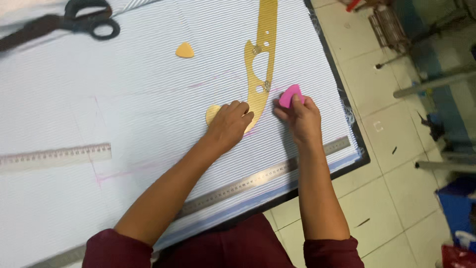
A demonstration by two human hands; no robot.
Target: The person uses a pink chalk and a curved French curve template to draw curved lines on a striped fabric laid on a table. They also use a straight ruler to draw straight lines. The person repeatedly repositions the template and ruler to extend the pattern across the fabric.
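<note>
My left hand presses down on the lower curved end of a yellow curve ruler, which runs up the pale striped fabric. Just right of the ruler's edge, my right hand pinches a pink piece of tailor's chalk with its tip on the fabric. Faint pink chalk lines cross the cloth near both hands. An orange chalk piece lies loose further up.
Black scissors rest at the top left. A long metal ruler lies along the near table edge, and a clear ruler at the left. Tiled floor and metal stands are to the right.
</note>
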